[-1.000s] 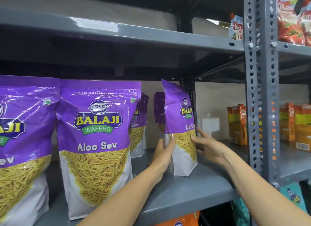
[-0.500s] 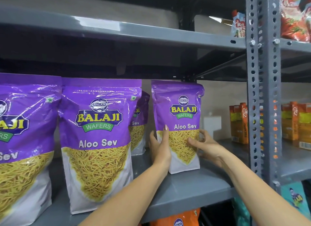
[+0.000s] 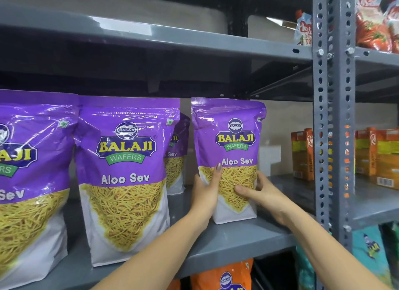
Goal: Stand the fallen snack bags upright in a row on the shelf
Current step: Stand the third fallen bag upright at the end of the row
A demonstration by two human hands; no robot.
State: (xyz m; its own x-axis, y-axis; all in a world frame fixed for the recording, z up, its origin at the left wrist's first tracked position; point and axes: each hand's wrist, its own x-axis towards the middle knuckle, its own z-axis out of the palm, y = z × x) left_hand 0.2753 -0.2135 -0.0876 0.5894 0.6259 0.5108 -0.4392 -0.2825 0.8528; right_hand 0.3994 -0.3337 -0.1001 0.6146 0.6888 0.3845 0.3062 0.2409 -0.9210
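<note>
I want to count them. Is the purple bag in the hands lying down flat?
No, the purple bag stands upright on the grey shelf, held between the left hand and right hand.

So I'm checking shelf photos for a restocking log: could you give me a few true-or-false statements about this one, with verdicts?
1. Both hands hold the same purple bag. True: the left hand and right hand grip the held bag from either side.
2. The held bag lies flat on the shelf. False: it stands upright on the shelf, label facing out.
3. Another purple bag stands behind the front row. True: a rear bag shows between the middle bag and the held one.
4. The boxes to the right are blue. False: the boxes are orange.
5. The held bag reads "Aloo Sev". True.
</note>
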